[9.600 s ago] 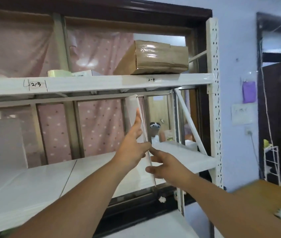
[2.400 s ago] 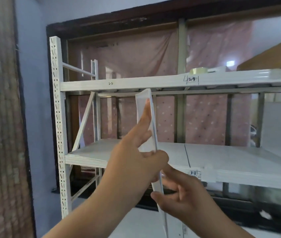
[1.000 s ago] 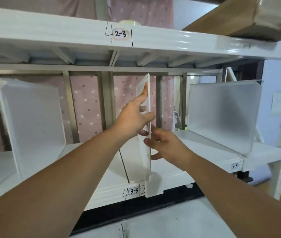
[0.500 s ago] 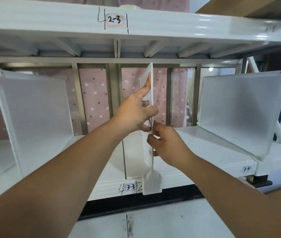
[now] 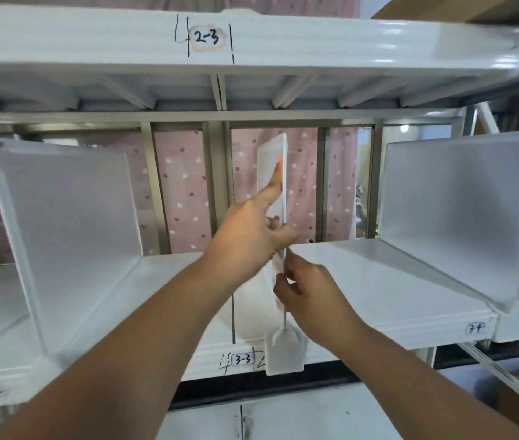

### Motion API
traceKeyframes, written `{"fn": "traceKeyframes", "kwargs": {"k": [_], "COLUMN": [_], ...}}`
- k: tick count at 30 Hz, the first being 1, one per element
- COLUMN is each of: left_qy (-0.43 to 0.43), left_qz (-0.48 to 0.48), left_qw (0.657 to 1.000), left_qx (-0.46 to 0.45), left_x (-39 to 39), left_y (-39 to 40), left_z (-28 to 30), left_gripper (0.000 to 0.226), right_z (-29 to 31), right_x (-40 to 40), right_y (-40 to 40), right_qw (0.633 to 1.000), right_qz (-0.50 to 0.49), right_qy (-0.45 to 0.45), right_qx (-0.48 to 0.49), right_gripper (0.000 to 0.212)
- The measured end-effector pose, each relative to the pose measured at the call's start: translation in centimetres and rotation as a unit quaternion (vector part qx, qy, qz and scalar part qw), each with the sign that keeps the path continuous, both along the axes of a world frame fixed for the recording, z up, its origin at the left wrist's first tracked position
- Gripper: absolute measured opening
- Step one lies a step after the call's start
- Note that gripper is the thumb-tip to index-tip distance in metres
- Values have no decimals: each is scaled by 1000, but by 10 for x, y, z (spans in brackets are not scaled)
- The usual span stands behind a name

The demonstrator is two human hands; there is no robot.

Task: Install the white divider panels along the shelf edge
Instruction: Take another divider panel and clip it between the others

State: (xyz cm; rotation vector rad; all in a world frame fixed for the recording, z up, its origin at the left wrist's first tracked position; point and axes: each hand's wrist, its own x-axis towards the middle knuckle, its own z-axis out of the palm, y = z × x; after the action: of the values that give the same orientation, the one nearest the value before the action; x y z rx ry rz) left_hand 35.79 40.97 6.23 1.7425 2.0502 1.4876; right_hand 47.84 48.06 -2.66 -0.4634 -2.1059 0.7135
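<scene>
A thin white divider panel [image 5: 272, 160] stands upright, edge-on to me, on the middle white shelf [image 5: 378, 281]. Its front tab [image 5: 283, 355] hangs over the shelf's front edge beside the label "3-3". My left hand [image 5: 251, 236] grips the panel's front edge from the left, index finger stretched up along it. My right hand [image 5: 312, 296] pinches the same edge lower down from the right. A second divider panel [image 5: 67, 223] stands at the left and a third divider panel [image 5: 461, 211] at the right.
The upper shelf [image 5: 283, 42], labelled "2-3", sits close above the panel's top. A pink dotted curtain [image 5: 185, 185] and grey window bars lie behind. A lower shelf board [image 5: 299, 420] is beneath my arms. A wooden surface [image 5: 518, 395] shows at bottom right.
Over the last second the held panel has settled lower and straighter, with its tab over the shelf's front edge. My right hand has slid down the panel edge. The view has moved closer.
</scene>
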Motion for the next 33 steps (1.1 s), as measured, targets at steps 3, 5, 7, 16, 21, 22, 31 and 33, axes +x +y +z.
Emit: {"fn": "traceKeyframes", "kwargs": {"k": [3, 5, 7, 16, 21, 22, 31, 33], "left_qy": [19, 31, 33, -25, -63, -67, -60, -193], "left_qz": [8, 5, 5, 51, 121, 131, 20, -56], "left_qw": [1000, 999, 999, 998, 986, 983, 990, 979], "left_qx": [2, -7, -7, 23, 97, 113, 127, 36], "left_x": [-2, -2, 0, 19, 65, 81, 212, 236], "left_y": [4, 4, 5, -8, -23, -24, 6, 23], "left_z": [-2, -1, -3, -30, -90, -102, -165, -174], "left_gripper": [85, 86, 87, 70, 77, 85, 77, 59], "right_z": [-3, -3, -5, 1, -10, -13, -41, -44], "right_x": [-1, -1, -1, 14, 79, 97, 251, 277], "right_y": [0, 0, -3, 2, 33, 40, 90, 97], "right_qw": [1000, 1000, 1000, 984, 986, 987, 977, 969], "right_qz": [2, 4, 8, 100, 44, 21, -162, -213], "right_qy": [-1, 8, 12, 6, -28, -22, -24, -65], "right_qx": [2, -4, -11, -148, -160, -161, -140, -112], "right_gripper": [39, 39, 36, 47, 62, 59, 41, 34]}}
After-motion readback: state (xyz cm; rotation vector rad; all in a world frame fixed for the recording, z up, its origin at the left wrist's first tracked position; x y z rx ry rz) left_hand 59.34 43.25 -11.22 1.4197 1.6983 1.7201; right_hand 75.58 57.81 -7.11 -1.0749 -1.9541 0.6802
